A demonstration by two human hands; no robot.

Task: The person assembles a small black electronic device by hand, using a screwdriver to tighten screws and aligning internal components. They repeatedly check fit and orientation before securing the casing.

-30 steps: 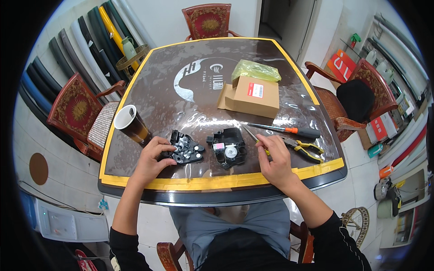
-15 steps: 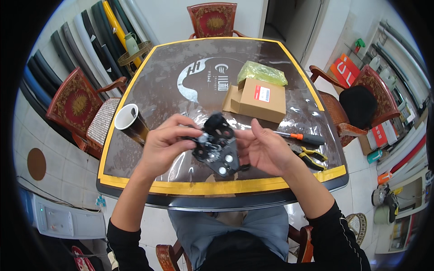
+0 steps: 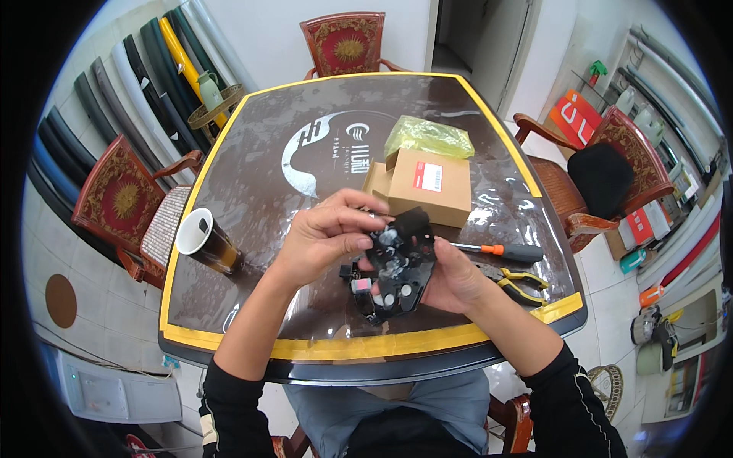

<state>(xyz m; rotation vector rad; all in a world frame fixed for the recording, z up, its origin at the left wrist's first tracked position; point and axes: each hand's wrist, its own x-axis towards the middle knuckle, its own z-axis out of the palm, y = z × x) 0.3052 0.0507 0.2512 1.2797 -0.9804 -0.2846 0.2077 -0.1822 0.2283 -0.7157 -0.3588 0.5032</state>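
Note:
A black plastic mechanical part (image 3: 405, 263), with clear and pale pieces inside and two round white spots near its lower end, is held up over the near part of the table. My right hand (image 3: 456, 281) grips it from the right, thumb on its edge and the other fingers behind it. My left hand (image 3: 330, 235) is closed, thumb and fingers pinched at the part's upper left side; whatever lies between the fingertips is too small to make out. Just left of the part's lower end shows a small black piece with a pink patch (image 3: 361, 285), partly hidden.
A brown cardboard box (image 3: 431, 187) stands beyond my hands, with a yellowish plastic bag (image 3: 429, 137) behind it. To the right lie a screwdriver (image 3: 519, 252) and yellow-handled pliers (image 3: 521, 286). A tall cup (image 3: 212, 243) stands at the left edge. Chairs surround the table.
My right hand, spread beside the black part before, now grips its right side. The part has turned more upright, and my left fingers have shifted to its upper left. The whole view has shifted slightly.

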